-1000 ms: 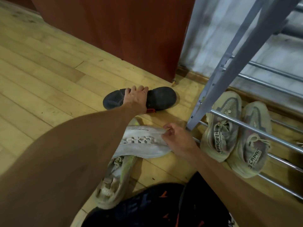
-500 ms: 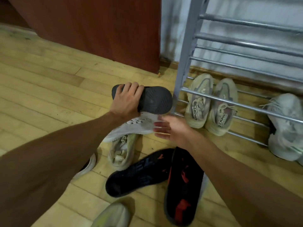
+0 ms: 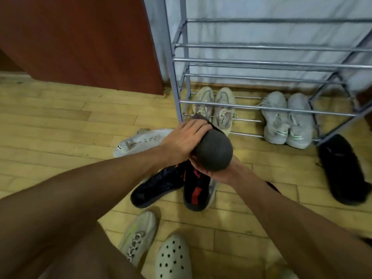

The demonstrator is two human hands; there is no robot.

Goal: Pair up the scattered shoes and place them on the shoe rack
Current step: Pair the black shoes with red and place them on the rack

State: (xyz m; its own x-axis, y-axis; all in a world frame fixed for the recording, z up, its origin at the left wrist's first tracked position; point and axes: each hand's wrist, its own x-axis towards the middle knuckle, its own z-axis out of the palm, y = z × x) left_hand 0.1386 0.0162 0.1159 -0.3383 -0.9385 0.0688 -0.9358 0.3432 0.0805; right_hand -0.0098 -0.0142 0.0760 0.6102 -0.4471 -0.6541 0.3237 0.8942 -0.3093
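We are looking down at a pale wooden plank floor (image 3: 60, 121), with a reddish-brown panel (image 3: 84, 37) standing at the upper left and a grey metal shoe rack (image 3: 261, 63) against a light wall on the right. Both of our bare forearms reach forward and meet in the middle of the view. Our left hand (image 3: 185, 140) is curled over the top of a dark grey shoe (image 3: 214, 153), fingers wrapped across its upper side, while our right hand (image 3: 218, 171) cups the same shoe from below, palm up, so the shoe is held in the air between the two, its ribbed sole turned toward us. On the rack's lowest rails sit a beige pair (image 3: 214, 107) near the left post and a light grey pair (image 3: 287, 121) further right. On the floor beneath our hands lie a black and navy shoe (image 3: 159, 186) and a black shoe with red marks (image 3: 196, 190), touching each other. A white shoe (image 3: 141, 140) lies on its side just left of our left hand. A black shoe (image 3: 342, 170) rests by the rack's right leg. Nearest us are a pale sneaker (image 3: 138, 236) and a perforated clog (image 3: 173, 258).
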